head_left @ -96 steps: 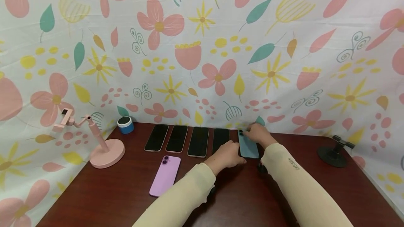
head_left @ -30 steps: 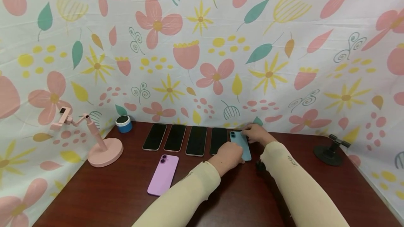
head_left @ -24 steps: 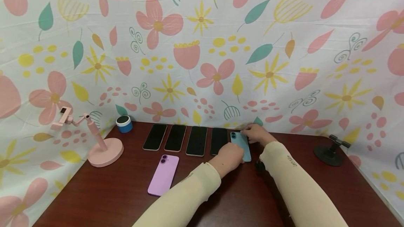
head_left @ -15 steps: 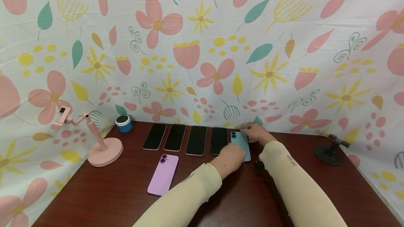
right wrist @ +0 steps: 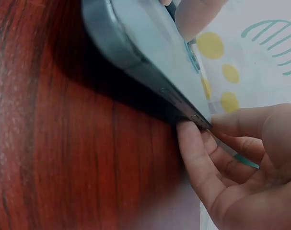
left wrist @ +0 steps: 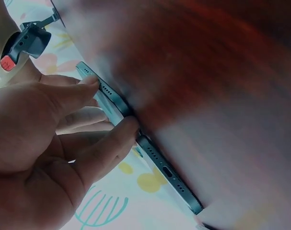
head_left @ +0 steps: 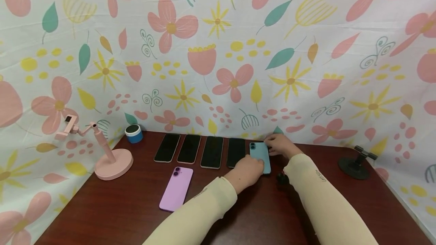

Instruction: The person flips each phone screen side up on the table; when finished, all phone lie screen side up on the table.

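A light blue phone (head_left: 260, 153) lies back side up at the right end of a row, its camera end toward the wall. My left hand (head_left: 247, 170) holds its lower left end. In the left wrist view, the thumb (left wrist: 90, 85) is on its bottom edge and a finger (left wrist: 126, 127) sits at the corner beside a black-screened phone (left wrist: 169, 173). My right hand (head_left: 280, 144) pinches the far right corner, and the right wrist view shows its fingertips (right wrist: 186, 129) against the side edge of the blue phone (right wrist: 155, 48).
More black-screened phones (head_left: 212, 152) lie face up leftward along the back of the table (head_left: 112, 207). In front of them is a purple phone (head_left: 176, 189). A pink phone stand (head_left: 114, 163) and a blue jar (head_left: 134, 134) stand at left, a black stand (head_left: 355, 166) at right.
The blue phone has shifted left toward the black-screened phones and lies straighter. My left hand has moved onto its lower end. Lately my right fingers have slid from its top edge to the right side.
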A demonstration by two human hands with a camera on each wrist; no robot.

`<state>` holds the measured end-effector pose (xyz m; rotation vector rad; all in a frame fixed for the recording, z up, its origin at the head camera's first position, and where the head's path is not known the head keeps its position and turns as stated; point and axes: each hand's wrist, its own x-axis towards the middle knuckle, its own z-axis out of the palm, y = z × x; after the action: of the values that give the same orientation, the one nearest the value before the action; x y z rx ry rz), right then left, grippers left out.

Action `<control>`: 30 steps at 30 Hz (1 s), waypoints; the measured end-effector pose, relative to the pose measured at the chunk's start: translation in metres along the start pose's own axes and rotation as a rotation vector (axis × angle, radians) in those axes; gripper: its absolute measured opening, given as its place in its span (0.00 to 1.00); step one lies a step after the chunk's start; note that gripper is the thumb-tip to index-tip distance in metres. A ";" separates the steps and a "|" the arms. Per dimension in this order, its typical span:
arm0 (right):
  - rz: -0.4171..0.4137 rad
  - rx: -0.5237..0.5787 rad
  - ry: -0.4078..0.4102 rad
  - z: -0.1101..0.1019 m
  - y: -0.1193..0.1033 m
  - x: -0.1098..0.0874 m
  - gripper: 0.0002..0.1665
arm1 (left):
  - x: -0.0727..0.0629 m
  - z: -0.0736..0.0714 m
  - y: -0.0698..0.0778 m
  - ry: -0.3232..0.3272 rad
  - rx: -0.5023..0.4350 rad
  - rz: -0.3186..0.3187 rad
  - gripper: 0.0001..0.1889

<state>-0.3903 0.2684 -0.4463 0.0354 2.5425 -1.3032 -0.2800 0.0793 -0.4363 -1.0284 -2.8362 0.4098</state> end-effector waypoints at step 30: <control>0.090 0.145 0.076 -0.002 -0.016 -0.025 0.28 | -0.002 0.000 -0.016 -0.117 -0.375 -0.012 0.28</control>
<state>-0.3693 0.2633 -0.4254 0.2309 2.4711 -1.4742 -0.2884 0.0660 -0.4321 -1.0734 -3.0972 -0.0730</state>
